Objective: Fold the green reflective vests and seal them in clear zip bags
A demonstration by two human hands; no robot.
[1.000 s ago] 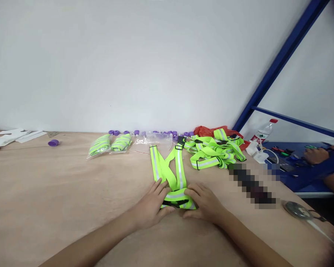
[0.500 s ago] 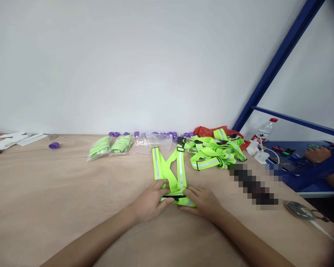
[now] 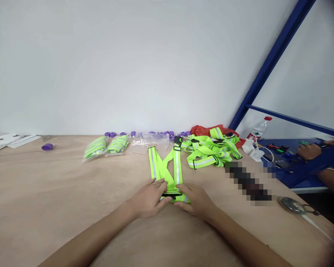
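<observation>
A lime-yellow reflective vest (image 3: 177, 167) made of elastic straps with silver stripes and black buckles lies on the table in front of me. Its near end is folded into a bundle. My left hand (image 3: 147, 198) grips the bundle's left end, fingers on top and thumb along the near edge. On the right end, my right hand (image 3: 196, 200) holds it the same way. The vest's far straps stretch flat away from me, crossing in the middle. Parts of the fold are hidden under my fingers.
Right of the vest lies a heap of similar straps (image 3: 208, 150) before a red plastic bag (image 3: 202, 130). Two packed clear bags (image 3: 96, 147) and purple caps (image 3: 111, 134) line the wall. A bottle (image 3: 258, 128) and another person's hand (image 3: 308, 151) are at right.
The view has turned slightly right, so everything sits a little further left. Both hands stay on the folded end, with the fingers reaching slightly farther over the straps.
</observation>
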